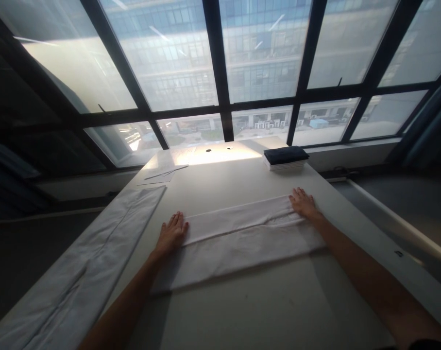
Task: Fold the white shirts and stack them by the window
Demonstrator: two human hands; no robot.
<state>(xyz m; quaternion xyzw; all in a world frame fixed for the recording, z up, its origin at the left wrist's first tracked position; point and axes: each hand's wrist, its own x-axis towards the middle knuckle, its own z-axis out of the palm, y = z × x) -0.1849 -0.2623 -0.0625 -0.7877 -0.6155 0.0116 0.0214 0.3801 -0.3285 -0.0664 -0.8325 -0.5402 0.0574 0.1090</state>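
Observation:
A white cloth [238, 238], folded into a long band, lies across the table in front of me. A fold line runs along its length, with some wrinkles toward the right end. My left hand [172, 232] rests flat on the cloth's left end, fingers stretched out. At the far right corner of the cloth, my right hand [303, 201] lies palm down with its fingers spread. Neither hand grips anything. My left forearm passes over the near left end of the cloth and partly hides it.
Another long folded white cloth [107, 253] lies along the table's left edge. A stack of folded cloths with a dark one on top [286, 154] sits at the far right. Thin sheets [165, 173] lie at the far left of the white table [220, 182]. Windows stand behind.

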